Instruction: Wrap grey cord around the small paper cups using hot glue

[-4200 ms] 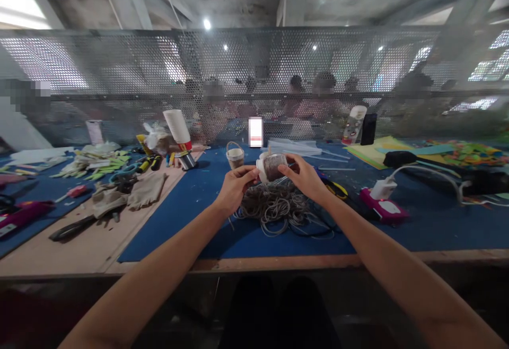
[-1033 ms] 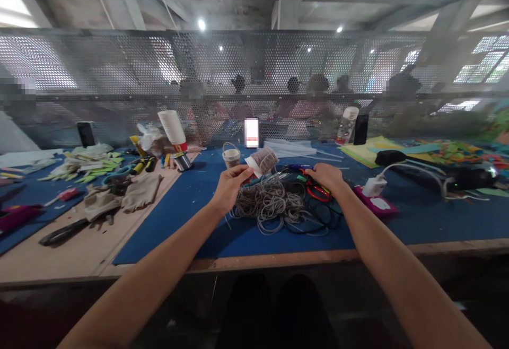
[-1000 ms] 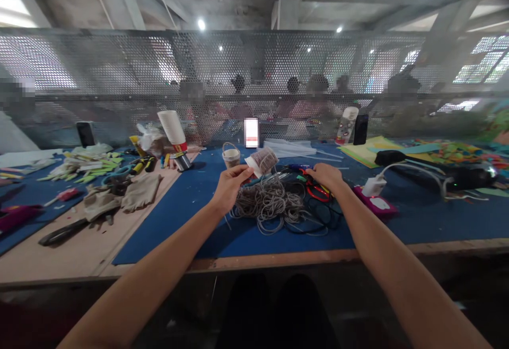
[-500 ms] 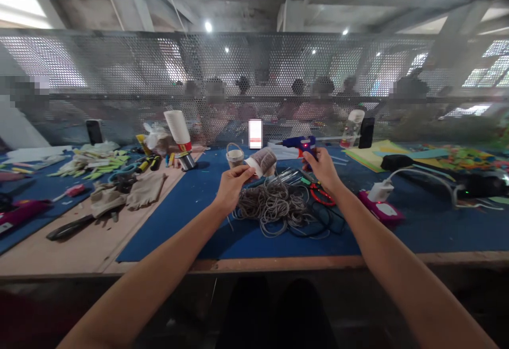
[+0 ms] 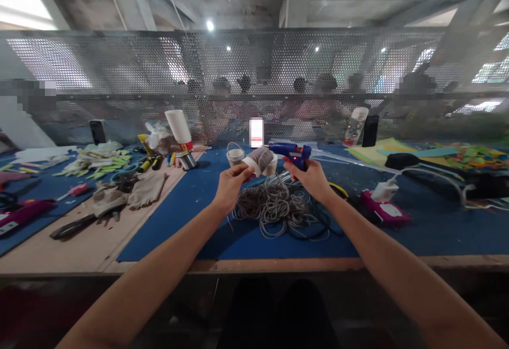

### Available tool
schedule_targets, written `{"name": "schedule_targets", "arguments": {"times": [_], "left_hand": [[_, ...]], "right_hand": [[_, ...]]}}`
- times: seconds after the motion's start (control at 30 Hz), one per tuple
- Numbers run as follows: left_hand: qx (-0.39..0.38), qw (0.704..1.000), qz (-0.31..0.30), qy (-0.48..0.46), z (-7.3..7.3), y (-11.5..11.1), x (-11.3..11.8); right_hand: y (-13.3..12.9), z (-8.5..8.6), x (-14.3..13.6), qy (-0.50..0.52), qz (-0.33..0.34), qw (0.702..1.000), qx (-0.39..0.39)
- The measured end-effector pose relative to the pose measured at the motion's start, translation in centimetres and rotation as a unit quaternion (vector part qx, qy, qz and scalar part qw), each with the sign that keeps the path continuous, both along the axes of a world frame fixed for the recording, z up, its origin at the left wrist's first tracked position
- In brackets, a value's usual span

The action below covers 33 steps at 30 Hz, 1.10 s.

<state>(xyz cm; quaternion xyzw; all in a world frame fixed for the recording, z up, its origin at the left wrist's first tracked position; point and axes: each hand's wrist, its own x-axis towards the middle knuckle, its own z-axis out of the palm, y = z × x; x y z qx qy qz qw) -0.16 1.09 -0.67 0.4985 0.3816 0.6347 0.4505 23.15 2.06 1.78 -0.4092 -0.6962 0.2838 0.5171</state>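
My left hand (image 5: pixel 231 185) is closed on a white paper cup (image 5: pixel 258 161) partly wound with grey cord, tilted on its side. In my right hand (image 5: pixel 312 178) is a blue glue gun (image 5: pixel 292 153) with a small red light. Its nozzle points left, close to the wrapped cup; whether it touches the cup I cannot tell. Below both hands lies a tangled heap of grey cord (image 5: pixel 278 206) on the blue mat (image 5: pixel 175 232). Just behind my left hand stands a small cord-covered cup with a handle (image 5: pixel 235 154).
A stack of paper cups (image 5: pixel 178 129) leans at the back left. Gloves (image 5: pixel 147 190) and a black-handled tool (image 5: pixel 75 227) lie on the left. To the right are a magenta power strip (image 5: pixel 387 211) with a white plug and coloured sheets (image 5: pixel 376 153). A perforated metal screen (image 5: pixel 274 68) stands behind.
The glue gun in my right hand has moved left and slightly down, bringing its nozzle nearer the cup. My left hand stays almost in place with the cup.
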Motion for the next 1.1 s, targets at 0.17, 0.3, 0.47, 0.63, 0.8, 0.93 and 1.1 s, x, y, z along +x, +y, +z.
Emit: {"name": "schedule_targets", "arguments": {"times": [0.17, 0.3, 0.47, 0.63, 0.8, 0.93, 1.1], "left_hand": [[-0.004, 1.0, 0.004, -0.016, -0.1, 0.1, 0.0], [0.005, 1.0, 0.009, -0.014, -0.2, 0.2, 0.0], [0.014, 0.999, 0.033, 0.014, 0.0, 0.1, 0.0], [0.028, 0.998, 0.05, 0.038, 0.3, 0.0, 0.0], [0.034, 0.997, 0.052, 0.041, 0.4, -0.2, 0.1], [0.036, 0.997, 0.053, 0.04, 0.4, -0.3, 0.1], [0.03, 0.998, 0.054, 0.034, 0.5, -0.2, 0.2]], "right_hand": [[-0.7, -0.5, -0.9, -0.046, -0.005, 0.999, -0.003], [-0.8, -0.7, -1.1, -0.09, -0.003, 0.996, 0.025], [-0.4, -1.1, -0.8, -0.142, -0.026, 0.988, 0.054], [-0.2, -1.3, -0.6, -0.151, -0.016, 0.986, 0.07], [-0.1, -1.5, -0.6, -0.163, -0.024, 0.982, 0.094], [0.0, -1.7, -0.6, -0.173, -0.035, 0.98, 0.089], [0.1, -1.7, -0.5, -0.186, -0.036, 0.978, 0.092]]}}
